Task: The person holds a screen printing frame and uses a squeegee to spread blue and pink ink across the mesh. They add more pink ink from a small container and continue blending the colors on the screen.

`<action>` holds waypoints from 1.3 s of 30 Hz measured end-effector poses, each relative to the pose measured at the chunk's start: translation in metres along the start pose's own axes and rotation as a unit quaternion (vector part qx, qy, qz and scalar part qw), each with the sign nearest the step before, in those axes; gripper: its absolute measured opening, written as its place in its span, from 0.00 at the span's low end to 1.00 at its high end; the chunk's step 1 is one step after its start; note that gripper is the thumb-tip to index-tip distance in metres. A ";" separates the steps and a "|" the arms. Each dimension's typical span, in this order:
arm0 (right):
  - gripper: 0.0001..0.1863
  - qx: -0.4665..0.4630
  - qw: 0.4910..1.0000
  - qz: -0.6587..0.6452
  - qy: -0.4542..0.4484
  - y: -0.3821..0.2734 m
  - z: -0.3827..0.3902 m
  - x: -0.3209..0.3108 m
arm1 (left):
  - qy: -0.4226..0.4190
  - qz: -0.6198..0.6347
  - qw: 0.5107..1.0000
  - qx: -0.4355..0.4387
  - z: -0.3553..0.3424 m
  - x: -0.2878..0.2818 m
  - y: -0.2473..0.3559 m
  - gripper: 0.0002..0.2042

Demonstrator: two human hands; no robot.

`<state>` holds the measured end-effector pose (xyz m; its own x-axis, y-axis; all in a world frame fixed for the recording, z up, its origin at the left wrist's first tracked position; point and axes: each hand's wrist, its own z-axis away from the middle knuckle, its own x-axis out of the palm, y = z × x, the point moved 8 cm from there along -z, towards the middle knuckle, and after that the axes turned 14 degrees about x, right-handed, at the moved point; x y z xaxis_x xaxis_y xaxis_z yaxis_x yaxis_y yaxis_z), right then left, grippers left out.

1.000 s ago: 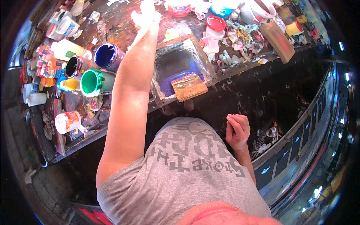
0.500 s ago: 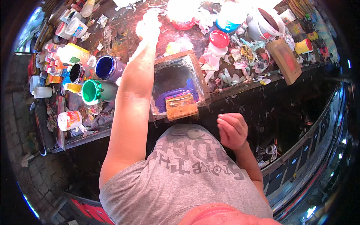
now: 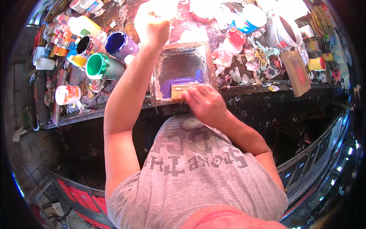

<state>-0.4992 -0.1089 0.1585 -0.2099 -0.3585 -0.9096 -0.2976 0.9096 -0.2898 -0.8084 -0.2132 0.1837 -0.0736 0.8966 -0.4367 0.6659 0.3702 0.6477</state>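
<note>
My right hand (image 3: 209, 107) bends its fingers over a flat, yellow-brown wooden block (image 3: 178, 92), grip unclear; it lies beside wet purple paint (image 3: 166, 88) on a brown wood-framed screen (image 3: 183, 63); glare hides my left hand's (image 3: 155, 32) fingers; dark lettering (image 3: 176, 161) crosses my grey T-shirt (image 3: 198, 187).

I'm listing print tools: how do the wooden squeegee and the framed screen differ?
The framed screen is much larger than the wooden squeegee. The squeegee shows a tan block; the screen, a dark, purple-smeared panel inside a border. The right hand hides part of the squeegee; most of the screen is visible. Both include wood.
</note>
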 end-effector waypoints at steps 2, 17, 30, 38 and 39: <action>0.20 0.050 0.998 -0.024 0.040 0.016 -0.007 -0.013 | 0.070 0.175 0.982 -0.030 0.033 -0.024 0.039 0.26; 0.27 0.468 0.868 -0.152 0.069 0.127 -0.011 -0.013 | -0.017 0.147 0.985 -0.093 0.206 -0.174 0.053 0.36; 0.20 0.269 0.946 0.018 0.179 0.081 -0.030 -0.069 | -0.054 0.129 0.986 -0.093 0.227 -0.142 0.070 0.33; 0.33 0.064 0.986 -0.105 0.116 -0.027 -0.068 -0.091 | -0.045 0.087 0.994 -0.054 0.206 -0.107 0.106 0.33; 0.35 0.071 0.987 -0.100 0.107 -0.029 -0.071 -0.091 | -0.041 0.094 0.993 -0.063 0.206 -0.105 0.108 0.33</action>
<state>-0.5376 -0.1175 0.2713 -0.3571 -0.5553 -0.7511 -0.2217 0.8315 -0.5094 -0.5757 -0.3176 0.1713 0.1081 0.9317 -0.3466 0.5630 0.2300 0.7938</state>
